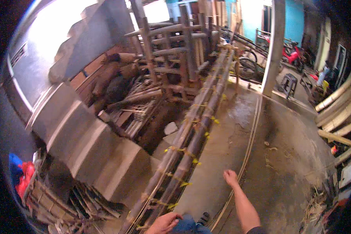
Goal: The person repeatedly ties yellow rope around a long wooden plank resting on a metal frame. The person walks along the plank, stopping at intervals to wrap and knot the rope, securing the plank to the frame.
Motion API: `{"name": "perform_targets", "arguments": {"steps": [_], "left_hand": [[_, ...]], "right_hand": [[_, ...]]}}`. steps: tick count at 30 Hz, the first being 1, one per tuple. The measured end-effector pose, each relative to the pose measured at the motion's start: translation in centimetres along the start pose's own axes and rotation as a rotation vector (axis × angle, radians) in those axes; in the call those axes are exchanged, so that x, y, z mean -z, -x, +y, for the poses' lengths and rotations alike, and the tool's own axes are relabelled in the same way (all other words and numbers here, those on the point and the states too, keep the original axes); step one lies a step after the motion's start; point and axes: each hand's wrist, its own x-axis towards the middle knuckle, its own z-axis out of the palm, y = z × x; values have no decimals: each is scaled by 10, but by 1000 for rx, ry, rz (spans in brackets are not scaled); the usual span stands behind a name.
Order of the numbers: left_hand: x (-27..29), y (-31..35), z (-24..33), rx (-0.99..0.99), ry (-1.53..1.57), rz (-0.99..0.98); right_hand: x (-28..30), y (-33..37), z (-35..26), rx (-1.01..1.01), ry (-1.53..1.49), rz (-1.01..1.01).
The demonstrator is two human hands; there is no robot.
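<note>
My left hand (164, 224) is at the bottom edge, beside the lower end of a long frame of bamboo poles (191, 148). Its fingers are bent inward, and what they hold, if anything, is hidden. My right hand (231, 178) is stretched forward over the floor with its fingers curled closed; the inside of the grip does not show. Long thin bamboo strips (250, 145) pass just right of this hand and behind its wrist, and I cannot tell whether they touch. Yellow ties (196, 161) bind the poles along their length.
Concrete steps (93, 144) descend on the left. Behind them stands a wooden pen (175, 50) beside stacked logs. Farther back are a white pillar (273, 50), a dark stool (288, 84) and a red motorbike (292, 55). Bamboo poles (341, 113) lean at the right edge.
</note>
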Motion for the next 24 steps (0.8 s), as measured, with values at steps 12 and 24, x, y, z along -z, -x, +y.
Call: {"name": "perform_targets", "arguments": {"steps": [12, 24], "left_hand": [[-97, -468, 68, -606, -142, -653], [-90, -822, 378, -1392, 23, -554]], "right_hand": [[143, 24, 231, -585, 498, -30], [274, -216, 228, -1010, 52, 46]]}}
